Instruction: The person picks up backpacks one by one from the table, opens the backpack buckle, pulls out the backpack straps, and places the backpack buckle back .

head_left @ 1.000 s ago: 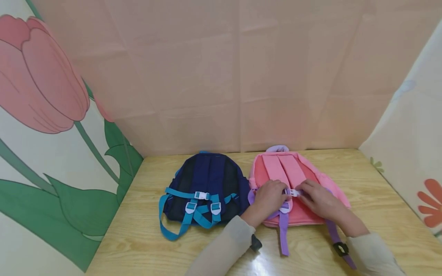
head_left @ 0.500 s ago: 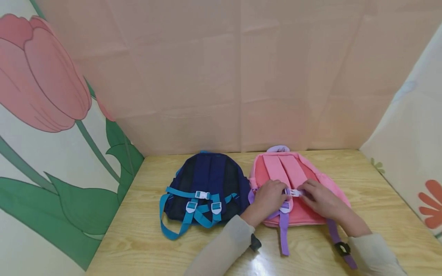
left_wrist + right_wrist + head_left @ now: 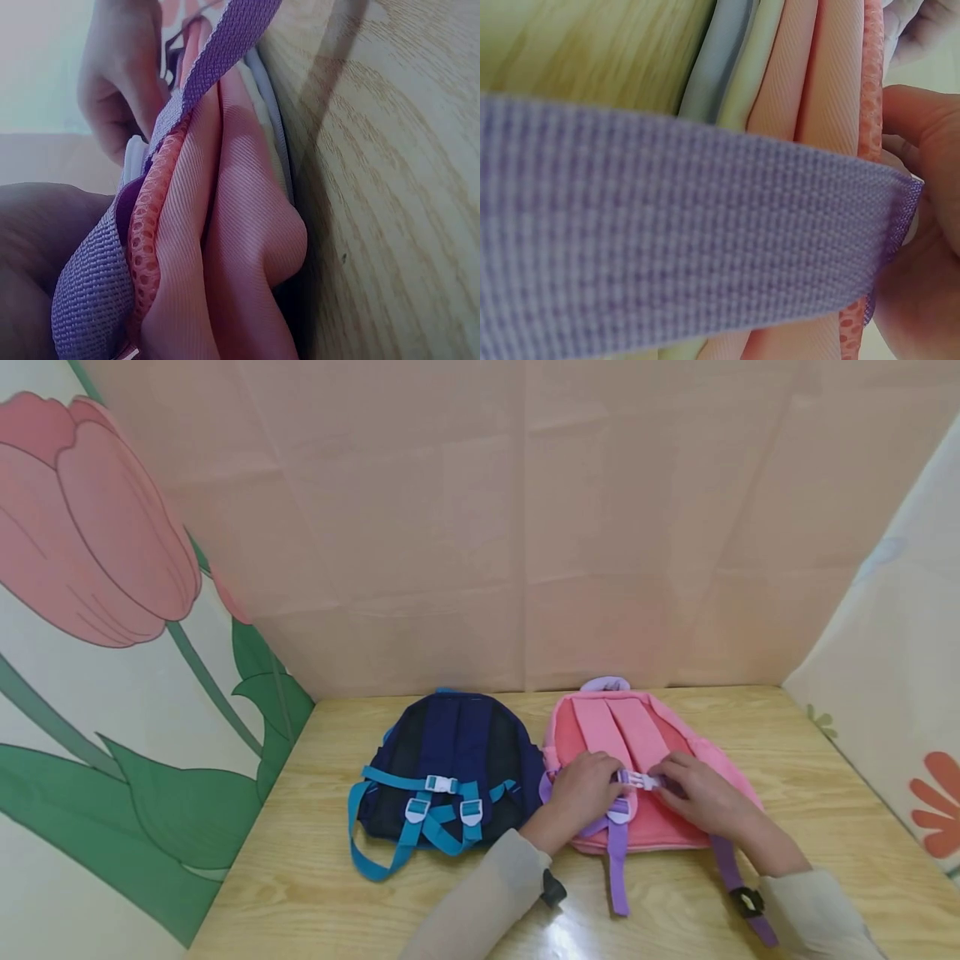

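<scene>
A pink backpack point(image 3: 675, 827) lies with its straps upward on the wooden table. Across its shoulder straps, a pale lilac side-release buckle point(image 3: 639, 780) spans the space between both hands. My left hand point(image 3: 579, 792) pinches the buckle's left end and its purple webbing. From the other side, my right hand point(image 3: 705, 800) pinches the right end, fingertips curled in. Purple webbing point(image 3: 90, 292) runs beside the left hand in the left wrist view. A wide purple strap point(image 3: 675, 225) crosses the right wrist view towards the right hand point(image 3: 930, 217) and hides part of the bag.
A navy backpack point(image 3: 472, 727) with turquoise straps point(image 3: 382, 860) and a white buckle point(image 3: 441, 784) lies against the pink one's left side. A purple strap end point(image 3: 618, 885) hangs over the table point(image 3: 300, 902). Behind stands a pinkish-beige backdrop point(image 3: 450, 527).
My right hand has shifted slightly right, and more of the buckle shows between the hands. My left hand keeps its grip, and the bags stay in place.
</scene>
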A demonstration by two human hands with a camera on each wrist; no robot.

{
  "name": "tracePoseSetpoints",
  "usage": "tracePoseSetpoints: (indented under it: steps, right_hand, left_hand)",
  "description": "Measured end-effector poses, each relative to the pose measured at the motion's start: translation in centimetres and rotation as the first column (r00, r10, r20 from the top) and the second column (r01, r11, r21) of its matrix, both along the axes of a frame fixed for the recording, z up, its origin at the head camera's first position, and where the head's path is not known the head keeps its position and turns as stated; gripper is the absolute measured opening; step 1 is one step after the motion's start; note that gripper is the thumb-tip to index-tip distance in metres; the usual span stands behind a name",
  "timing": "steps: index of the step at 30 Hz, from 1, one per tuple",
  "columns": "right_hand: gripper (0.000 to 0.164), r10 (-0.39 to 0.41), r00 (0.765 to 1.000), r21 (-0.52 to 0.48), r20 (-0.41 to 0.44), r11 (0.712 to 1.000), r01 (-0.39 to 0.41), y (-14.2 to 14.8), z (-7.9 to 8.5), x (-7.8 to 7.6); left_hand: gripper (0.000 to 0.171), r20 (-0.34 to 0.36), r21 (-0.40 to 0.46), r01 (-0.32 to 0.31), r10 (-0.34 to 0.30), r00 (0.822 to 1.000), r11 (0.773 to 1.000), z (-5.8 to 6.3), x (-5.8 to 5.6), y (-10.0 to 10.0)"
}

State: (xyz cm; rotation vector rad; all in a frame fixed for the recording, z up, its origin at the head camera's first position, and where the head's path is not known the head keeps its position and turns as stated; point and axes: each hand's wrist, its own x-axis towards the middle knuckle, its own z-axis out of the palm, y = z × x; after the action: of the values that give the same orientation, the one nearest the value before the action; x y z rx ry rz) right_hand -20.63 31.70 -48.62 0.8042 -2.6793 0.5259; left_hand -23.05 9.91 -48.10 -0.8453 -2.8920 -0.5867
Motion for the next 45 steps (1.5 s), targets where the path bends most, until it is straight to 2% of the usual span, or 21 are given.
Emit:
tracePoseSetpoints:
  steps: [5,12,16,21,30,32,39,45]
  right_hand:
    - [0.023,-0.004,1.000,0.014,0.013,1.000,0.004,-0.1,0.1,0.1]
    - [0.023,-0.002,1.000,0.023,-0.013,1.000,0.003,-0.1,-0.1,0.2]
    - [0.022,-0.006,1.000,0.027,-0.017,1.000,0.007,-0.1,-0.2,0.1]
    - [0.021,-0.017,1.000,0.038,0.026,0.999,0.016,-0.1,-0.3,0.0]
    - [0.022,-0.046,0.996,0.047,0.075,0.998,0.043,-0.4,0.0,0.1]
    - [0.022,-0.055,0.996,0.036,0.077,0.998,0.052,-0.4,0.1,0.1]
    - [0.025,-0.029,0.999,-0.050,-0.038,0.998,0.027,-1.1,0.7,0.2]
    - [0.028,-0.026,1.000,-0.087,-0.002,0.996,0.026,-1.9,1.2,0.4]
  left_hand:
    - [0.027,0.004,0.006,0.003,-0.003,1.000,1.000,-0.1,0.0,-0.2]
    - [0.027,-0.021,0.004,0.014,-0.014,1.000,1.000,0.1,0.1,-0.4]
    - [0.026,-0.007,0.010,0.011,-0.011,1.000,1.000,0.2,0.2,-0.5]
    - [0.025,0.006,0.012,0.006,-0.006,1.000,1.000,0.3,0.1,-0.6]
    - [0.025,-0.009,0.008,0.015,-0.015,1.000,1.000,0.1,0.1,-0.6]
    - [0.026,-0.010,0.008,0.016,-0.016,1.000,1.000,0.2,0.1,-0.6]
    - [0.028,-0.024,0.002,0.024,-0.024,0.999,1.000,0.2,0.1,-0.5]
    - [0.027,-0.009,-0.001,0.015,-0.015,1.000,1.000,0.2,0.1,-0.4]
